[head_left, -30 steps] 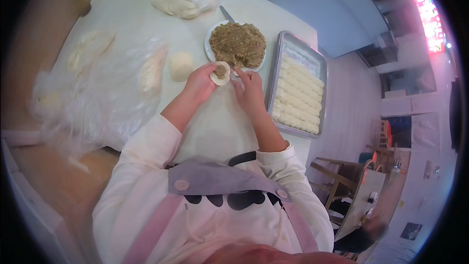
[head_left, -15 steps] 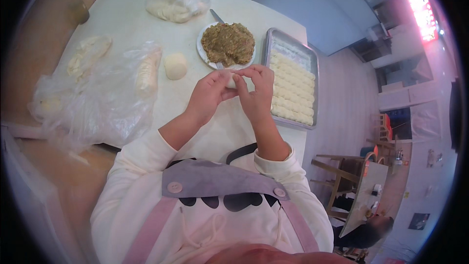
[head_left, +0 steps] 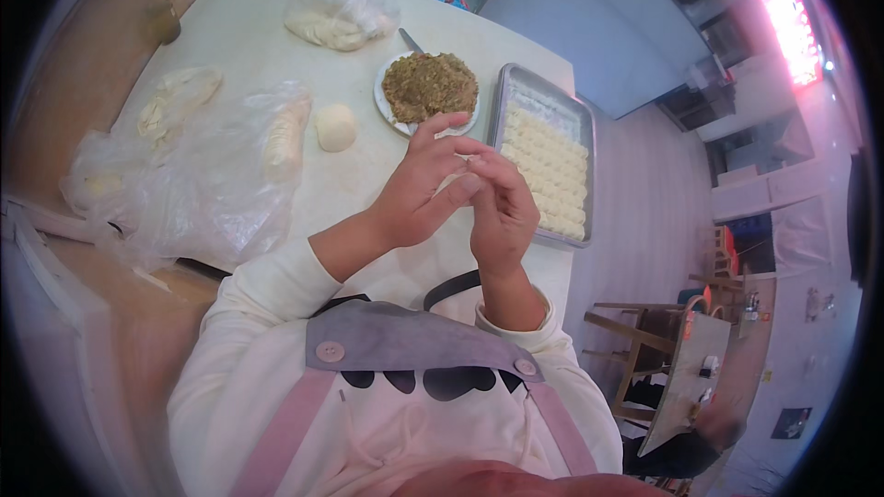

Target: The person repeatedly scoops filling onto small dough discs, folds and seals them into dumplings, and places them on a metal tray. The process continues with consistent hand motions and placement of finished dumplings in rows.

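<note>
My left hand [head_left: 419, 189] and my right hand [head_left: 505, 216] meet above the table, just on the near side of the plate of filling. Between their fingertips is a small pale dumpling [head_left: 468, 162], mostly hidden by the fingers. The left thumb and middle finger reach against the right fingertips, while the left index finger sticks out. My right thumb and fingers are pinched together. Brown-green minced filling [head_left: 430, 85] is heaped on a white plate [head_left: 380, 103], with a utensil handle [head_left: 411, 40] jutting out behind. A stack of dough wrappers [head_left: 336, 128] lies left of the plate.
To the right, a metal tray [head_left: 589, 175] holds rows of pale dumplings [head_left: 543, 161]. Clear plastic bags [head_left: 198, 175] with dough wrappers cover the table's left side. Another bagged pale bundle [head_left: 339, 14] sits at the back. A person sits at a farther table [head_left: 686, 377] on the right.
My hands have drawn slightly nearer, and the right has turned inward. My left index finger has stretched out. The pale dumpling, plainer before, is now mostly covered by fingers.
</note>
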The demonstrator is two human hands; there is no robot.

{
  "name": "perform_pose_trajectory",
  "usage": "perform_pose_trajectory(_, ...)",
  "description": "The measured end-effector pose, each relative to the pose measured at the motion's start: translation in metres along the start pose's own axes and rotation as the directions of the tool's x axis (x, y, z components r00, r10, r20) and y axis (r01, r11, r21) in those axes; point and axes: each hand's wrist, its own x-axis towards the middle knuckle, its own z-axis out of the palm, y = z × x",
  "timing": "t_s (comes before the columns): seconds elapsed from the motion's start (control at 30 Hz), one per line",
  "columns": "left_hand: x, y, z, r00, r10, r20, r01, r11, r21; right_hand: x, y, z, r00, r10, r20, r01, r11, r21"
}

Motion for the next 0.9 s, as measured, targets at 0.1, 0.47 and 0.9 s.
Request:
perform_pose_trajectory(0.1,0.002,0.01,-0.003,0.999,0.024,0.038,-0.026,0.998,0.053,-0.002,-0.014,-0.002,0.988,0.151,0.042,-0.156,0.972,0.178)
perform_pose_trajectory(0.47,-0.001,0.019,-0.004,0.99,-0.138,0.002,0.135,0.968,-0.209,-0.004,-0.008,0.005,0.969,-0.096,0.229,0.117,0.99,-0.08)
perform_pose_trajectory(0.9,-0.01,0.035,0.002,0.984,-0.161,-0.078,0.144,0.97,-0.196,0.017,-0.013,0.019,0.961,-0.079,0.264,0.109,0.989,-0.104)
